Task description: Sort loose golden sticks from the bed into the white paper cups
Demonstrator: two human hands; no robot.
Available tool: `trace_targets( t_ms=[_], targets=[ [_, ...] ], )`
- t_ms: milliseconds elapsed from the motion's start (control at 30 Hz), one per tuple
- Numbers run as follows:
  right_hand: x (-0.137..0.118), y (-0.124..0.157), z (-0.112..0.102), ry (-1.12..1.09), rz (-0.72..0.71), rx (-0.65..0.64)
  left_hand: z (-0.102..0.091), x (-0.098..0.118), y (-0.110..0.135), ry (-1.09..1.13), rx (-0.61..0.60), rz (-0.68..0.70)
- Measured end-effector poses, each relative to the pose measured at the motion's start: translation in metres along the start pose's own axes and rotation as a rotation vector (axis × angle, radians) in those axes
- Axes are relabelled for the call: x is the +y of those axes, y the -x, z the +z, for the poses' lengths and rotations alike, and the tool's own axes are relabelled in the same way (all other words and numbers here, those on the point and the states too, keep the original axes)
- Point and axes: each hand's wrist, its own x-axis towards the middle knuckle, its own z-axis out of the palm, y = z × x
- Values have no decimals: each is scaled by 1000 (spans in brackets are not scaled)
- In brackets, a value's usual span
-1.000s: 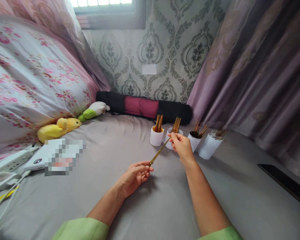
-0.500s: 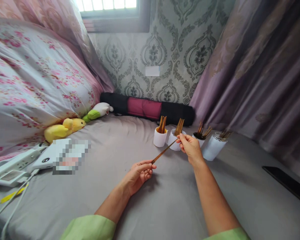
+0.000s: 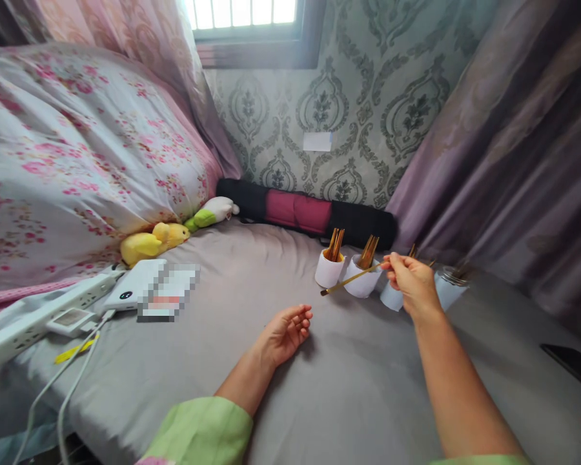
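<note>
Pinched at its thin end in my right hand (image 3: pixel 413 284) is a brown chopstick (image 3: pixel 351 280); its thicker dark end points left, in front of the white containers. My left hand (image 3: pixel 289 332) is empty, palm turned up over the bed, fingers loosely curled and apart from the chopstick. A white cup (image 3: pixel 329 269) and a wider white cup (image 3: pixel 363 283) behind the chopstick hold several upright brown chopsticks. My right hand partly hides a third white container (image 3: pixel 391 297). Right of it a white-wrapped glass jar (image 3: pixel 449 292) also has sticks in it.
A grey sheet (image 3: pixel 252 271) covers the bed. A black and maroon roll bag (image 3: pixel 297 212) lies along the wall. Plush toys (image 3: pixel 155 244), a white power bank (image 3: pixel 134 284) and a power strip (image 3: pixel 48 320) with cables are at left; a black phone (image 3: pixel 571 368) is at right.
My left hand has let go of the chopstick's thick end. My right hand has carried it right, toward the third container. The view has turned slightly left.
</note>
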Motion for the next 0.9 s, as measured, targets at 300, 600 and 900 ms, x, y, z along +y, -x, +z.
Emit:
trace_targets(
  t_ms=[300, 600, 900],
  targets=[
    [-44, -34, 3, 131, -112, 130, -2, 5, -4, 116, -39, -44],
    [-60, -58, 10, 261, -259, 210, -6, 10, -10, 127, -59, -38],
    [-62, -81, 7, 507, -407, 255, -2, 12, -6, 115, -30, -59]
  ],
)
